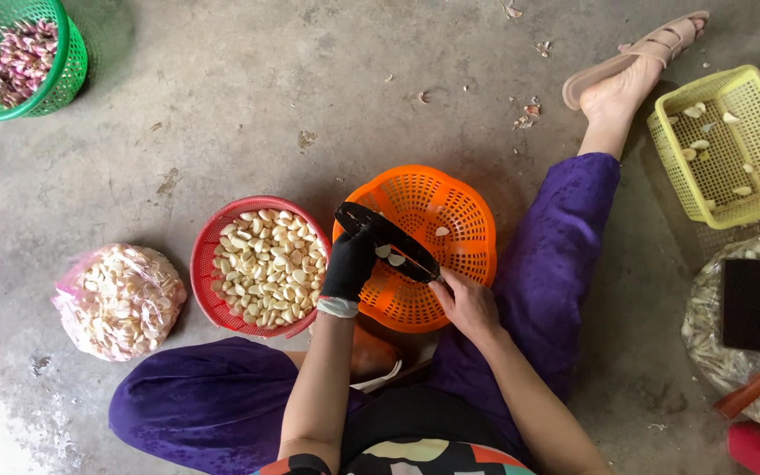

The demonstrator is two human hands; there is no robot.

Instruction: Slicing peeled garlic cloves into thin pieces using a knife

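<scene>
The person is sitting on the concrete floor with legs spread, working over an orange basket that is resting between the knees. The left hand, in a black glove, is closing its grip around the upper end of a long dark tool, holding it slanted across the basket so that whatever comes off is dropping inside. The bare right hand is meeting the tool at its lower end, fingers curled narrowly; whether it is pinching a clove or only steadying the tool cannot be told. A few pale garlic cloves are lying by the tool and in the orange basket.

Just to the left, touching the orange basket, a red basket is holding a heap of peeled cloves within easy reach of the gloved hand. Further left a clear plastic bag of cloves is sitting on the floor. A green basket of purplish unpeeled bulbs is standing at the far left corner of the view, well apart. On the right, a yellow basket with a few cloves is lying near the sandalled foot, and another bag with a dark brush on it is below it.

The floor is grey, stained, and is carrying scattered flakes of skin.
</scene>
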